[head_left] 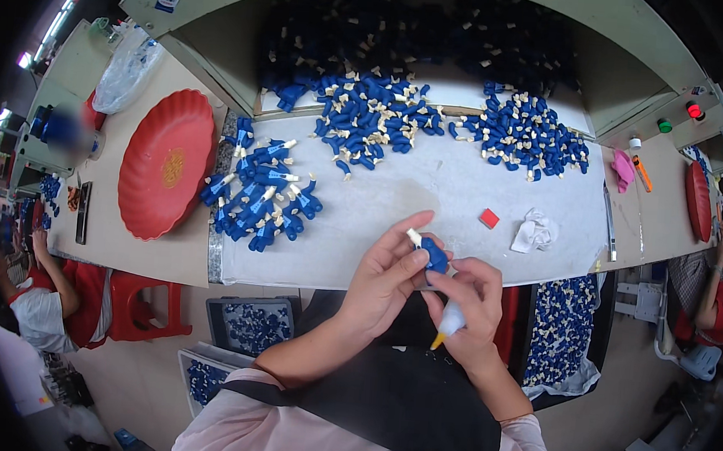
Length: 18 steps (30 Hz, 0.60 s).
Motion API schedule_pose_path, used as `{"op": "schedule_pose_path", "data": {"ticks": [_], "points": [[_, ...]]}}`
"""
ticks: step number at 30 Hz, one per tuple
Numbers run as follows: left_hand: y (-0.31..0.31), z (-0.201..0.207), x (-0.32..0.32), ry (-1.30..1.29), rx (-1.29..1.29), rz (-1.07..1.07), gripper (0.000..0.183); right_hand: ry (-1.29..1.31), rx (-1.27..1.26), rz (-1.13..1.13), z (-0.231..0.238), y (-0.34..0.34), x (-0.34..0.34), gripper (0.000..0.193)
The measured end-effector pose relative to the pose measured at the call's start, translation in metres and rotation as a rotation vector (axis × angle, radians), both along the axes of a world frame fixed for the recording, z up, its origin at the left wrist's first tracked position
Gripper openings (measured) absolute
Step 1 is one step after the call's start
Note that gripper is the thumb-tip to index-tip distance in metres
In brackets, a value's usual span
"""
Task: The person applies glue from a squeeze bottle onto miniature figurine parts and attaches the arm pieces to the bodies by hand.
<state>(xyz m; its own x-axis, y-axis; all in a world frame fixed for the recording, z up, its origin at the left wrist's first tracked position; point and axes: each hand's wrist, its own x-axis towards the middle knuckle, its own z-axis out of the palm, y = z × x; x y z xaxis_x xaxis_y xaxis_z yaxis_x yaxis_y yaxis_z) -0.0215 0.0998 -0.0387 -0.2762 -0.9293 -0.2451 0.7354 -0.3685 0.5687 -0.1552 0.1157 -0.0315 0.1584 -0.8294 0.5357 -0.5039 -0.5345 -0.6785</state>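
Note:
Over the front of the white-covered worktable point(430, 197), my left hand point(379, 279) pinches a small blue moulded figure part point(435, 254) with a cream piece at its upper end. My right hand point(479, 311) is closed round a small whitish bottle point(452, 319), whose yellow tip points down toward me. Its fingertips reach the lower side of the blue part; whether they grip it too is hard to see. Left of my hands lies a cluster of bigger blue parts point(259, 193) with cream ends. Behind are heaps of small blue-and-cream pieces point(369, 117).
A red scalloped tray point(165, 161) stands at the left. A red block point(488, 218) and a crumpled white tissue point(534, 232) lie to the right. A hooded green cabinet point(638, 102) arches over the back. Trays of blue pieces point(562, 323) sit below the table. Other people work on both sides.

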Motion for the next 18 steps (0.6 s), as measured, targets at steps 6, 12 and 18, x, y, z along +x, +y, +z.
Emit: {"op": "schedule_pose_path", "data": {"ticks": [6, 12, 18], "points": [[0.002, -0.005, 0.003, 0.113, 0.050, -0.015, 0.035, -0.503, 0.393, 0.090, 0.014, 0.014, -0.022, 0.041], [0.003, -0.007, 0.008, 0.280, 0.083, -0.143, 0.036, -0.157, 0.232, -0.002, 0.014, 0.011, -0.034, 0.032], [0.001, -0.006, 0.005, 0.273, 0.045, -0.209, 0.034, -0.493, 0.013, -0.129, 0.017, 0.015, -0.031, 0.045]]}}
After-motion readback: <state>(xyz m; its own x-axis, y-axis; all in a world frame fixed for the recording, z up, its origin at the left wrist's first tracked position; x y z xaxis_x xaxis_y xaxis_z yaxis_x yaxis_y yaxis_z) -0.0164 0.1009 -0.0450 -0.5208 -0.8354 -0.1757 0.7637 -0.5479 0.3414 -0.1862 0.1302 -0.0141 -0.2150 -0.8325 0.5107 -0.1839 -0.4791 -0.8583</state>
